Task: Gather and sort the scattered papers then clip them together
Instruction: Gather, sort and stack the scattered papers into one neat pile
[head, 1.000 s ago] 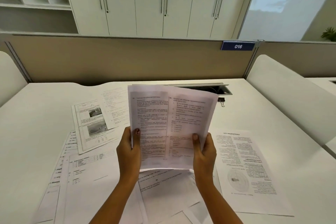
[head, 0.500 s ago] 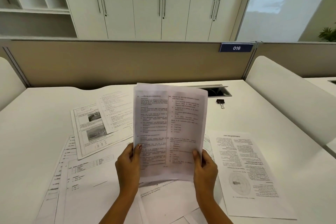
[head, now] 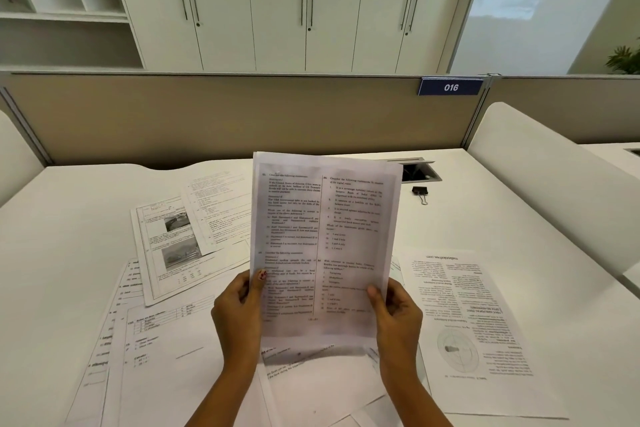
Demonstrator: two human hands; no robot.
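A small stack of printed papers [head: 323,239] stands upright above the white desk, its two-column text facing me. My left hand [head: 239,315] grips its lower left edge and my right hand [head: 398,317] grips its lower right edge. More sheets lie scattered flat: a page with two photos [head: 169,246] at the left, a form sheet [head: 156,357] at the near left, an upside-down page with a round diagram [head: 474,329] at the right, and several sheets [head: 322,388] under my wrists. A black binder clip [head: 420,191] lies on the desk beyond the held papers.
A cable hatch [head: 420,170] is set into the white desk [head: 62,218] at the back. A beige partition [head: 225,114] with a blue "016" tag [head: 450,87] closes the far side. White curved dividers [head: 540,177] flank the desk.
The held papers turned from tilted to squarely upright and closed up into a narrower stack. Both hands slid down to the bottom corners.
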